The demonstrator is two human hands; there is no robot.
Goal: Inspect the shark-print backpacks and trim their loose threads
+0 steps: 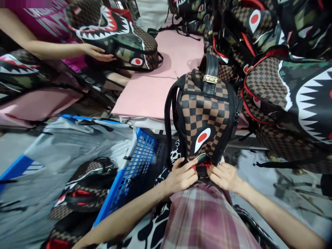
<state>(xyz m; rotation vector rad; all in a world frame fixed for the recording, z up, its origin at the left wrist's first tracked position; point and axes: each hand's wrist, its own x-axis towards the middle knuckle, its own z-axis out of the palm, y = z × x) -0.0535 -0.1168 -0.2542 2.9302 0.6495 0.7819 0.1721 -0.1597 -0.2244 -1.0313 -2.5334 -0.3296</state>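
Blue bskt (135,159) holds bags (90,168); L fingers (188,165) + R fingers (214,170) pinch bkpk (207,112).

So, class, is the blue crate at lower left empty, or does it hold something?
It holds something: checkered bags lie inside the blue crate, on grey sheeting.

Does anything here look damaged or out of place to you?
Nothing clearly stands out. The jagged white edge on the rightmost backpack might pass for a tear, but looks printed: the upper backpack at left has a similar one. The checkered backpack in the left hand and right hand shows no visible rip.
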